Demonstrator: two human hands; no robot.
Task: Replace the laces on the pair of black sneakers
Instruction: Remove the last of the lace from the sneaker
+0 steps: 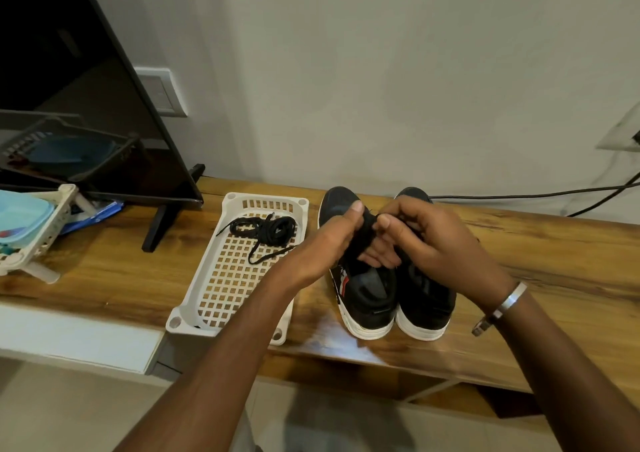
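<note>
Two black sneakers with white soles stand side by side on a wooden shelf, the left sneaker (367,296) and the right sneaker (429,299), toes toward the wall. Above the left sneaker my left hand (329,244) grips a bunched black lace (363,240), thumb on top. My right hand (429,240) pinches the same lace bundle from the right. A second black lace (266,232) lies coiled in the white basket (194,320) to the left of the shoes.
A black TV (86,105) on a stand occupies the left of the wooden shelf (554,261). A white rack (34,240) with a blue lid sits at far left. Black cables (519,195) run along the wall at right.
</note>
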